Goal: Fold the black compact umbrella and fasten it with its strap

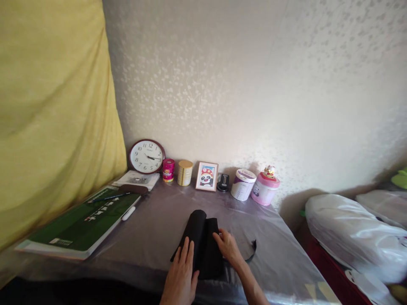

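A black cloth-like item (pixel 197 226), partly rolled or folded, lies on the grey-covered table near its front edge. My left hand (pixel 182 271) rests on its left part, palm down, with the fingers stretched out. At the item's right edge, my right hand (pixel 228 245) holds the flatter part between thumb and fingers. A dark strap (pixel 252 252) curls on the table just right of my right wrist.
Along the wall stand a clock (pixel 147 156), a pink can (pixel 168 170), a yellow-lidded can (pixel 185 173), a framed panda picture (pixel 207 176) and two tubs (pixel 243 185). A green book (pixel 82 224) lies left; plastic-wrapped items (pixel 356 233) are beyond the right edge.
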`<state>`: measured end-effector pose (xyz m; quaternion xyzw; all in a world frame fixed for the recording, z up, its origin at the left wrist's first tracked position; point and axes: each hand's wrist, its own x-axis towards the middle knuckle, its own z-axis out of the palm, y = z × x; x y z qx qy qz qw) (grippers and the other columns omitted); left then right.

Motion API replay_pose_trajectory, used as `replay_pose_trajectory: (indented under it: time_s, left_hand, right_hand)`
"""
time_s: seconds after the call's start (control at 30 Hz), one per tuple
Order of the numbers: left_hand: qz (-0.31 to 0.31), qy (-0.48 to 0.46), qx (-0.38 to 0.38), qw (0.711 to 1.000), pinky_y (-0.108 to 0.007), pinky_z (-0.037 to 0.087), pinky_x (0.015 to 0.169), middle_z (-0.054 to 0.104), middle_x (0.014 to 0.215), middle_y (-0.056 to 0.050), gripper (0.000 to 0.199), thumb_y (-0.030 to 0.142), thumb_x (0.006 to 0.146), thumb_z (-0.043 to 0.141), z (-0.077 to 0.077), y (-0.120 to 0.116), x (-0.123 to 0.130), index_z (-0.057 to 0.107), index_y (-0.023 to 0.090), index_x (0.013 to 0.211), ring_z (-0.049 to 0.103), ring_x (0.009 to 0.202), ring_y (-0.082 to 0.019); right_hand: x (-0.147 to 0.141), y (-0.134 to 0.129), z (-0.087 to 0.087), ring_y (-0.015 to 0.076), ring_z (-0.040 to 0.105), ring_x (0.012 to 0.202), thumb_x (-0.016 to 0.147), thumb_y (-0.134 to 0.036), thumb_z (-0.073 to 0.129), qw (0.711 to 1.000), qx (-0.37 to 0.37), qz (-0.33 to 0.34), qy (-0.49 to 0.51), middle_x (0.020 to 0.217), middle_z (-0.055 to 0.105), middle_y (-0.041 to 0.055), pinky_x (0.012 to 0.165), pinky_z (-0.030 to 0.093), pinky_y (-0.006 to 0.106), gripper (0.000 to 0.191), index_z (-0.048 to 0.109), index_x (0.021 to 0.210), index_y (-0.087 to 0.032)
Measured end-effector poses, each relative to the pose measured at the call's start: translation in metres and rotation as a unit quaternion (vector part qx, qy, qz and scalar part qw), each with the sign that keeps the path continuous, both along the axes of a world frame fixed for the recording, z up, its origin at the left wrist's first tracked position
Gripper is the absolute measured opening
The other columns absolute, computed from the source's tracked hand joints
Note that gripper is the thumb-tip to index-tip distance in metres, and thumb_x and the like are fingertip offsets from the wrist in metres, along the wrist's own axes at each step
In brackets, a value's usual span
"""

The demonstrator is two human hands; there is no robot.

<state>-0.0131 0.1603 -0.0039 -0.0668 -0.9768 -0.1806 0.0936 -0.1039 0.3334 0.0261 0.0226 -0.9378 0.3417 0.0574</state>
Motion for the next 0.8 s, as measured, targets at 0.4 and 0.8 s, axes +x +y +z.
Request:
replay_pose_trajectory:
  time_s: [0.4, 0.8]
  left_hand:
    - [0.017, -0.049, -0.036, 0.998, -0.036, 0.037, 0.098, 0.01, 0.145, -0.02, 0.091, -0.001, 0.055, 0.043, 0.003, 0.002, 0.004, 0.011, 0.013, 0.138, 0.028, 0.129, -0.027]
    - [0.011, -0.082, -0.033, 0.996, -0.033, 0.031, 0.104, 0.022, 0.143, -0.02, 0.062, 0.005, 0.062, 0.045, 0.006, -0.002, 0.003, 0.043, 0.004, 0.124, 0.025, 0.131, -0.024]
  right_hand:
    - [-0.015, -0.057, 0.014, 0.0091, 0.048, 0.047, 0.073, -0.032, 0.051, 0.959, -0.272, 0.063, -0.058, 0.054, 0.048, -0.0055, 0.039, 0.037, 0.017, 0.028, 0.057, 0.094, -0.015]
    - [-0.023, -0.093, 0.006, 0.0103, 0.054, 0.048, 0.073, -0.02, 0.052, 0.985, -0.148, 0.078, -0.043, 0.055, 0.054, -0.0053, 0.045, 0.04, 0.019, 0.023, 0.052, 0.095, -0.015]
